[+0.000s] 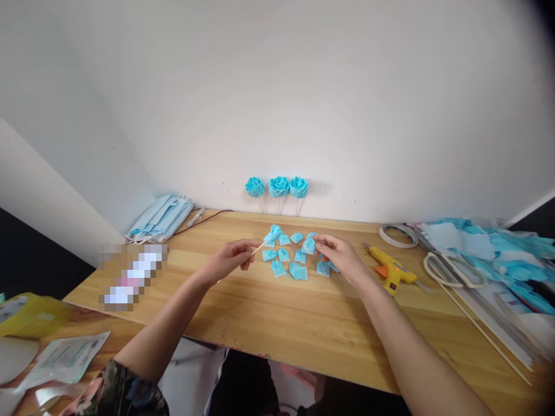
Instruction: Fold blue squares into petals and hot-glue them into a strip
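Between the fingertips of my left hand (232,258) is a thin wooden stick with a small, partly formed blue flower (273,233) at its upper end. My right hand (340,254) pinches a folded blue petal (309,246) at the right of the petal group. Several more folded blue petals (298,271) lie in loose rows on the table between and below my hands. Three full blue flowers (278,186) on sticks lean upright against the wall behind them.
A yellow glue gun (392,268) lies right of my right hand. Farther right are scissors (453,271), a white roll (398,236), long sticks (485,335) and blue fabric scraps (498,248). Face masks (162,216) are stacked at the back left. A wooden table (277,323) carries these.
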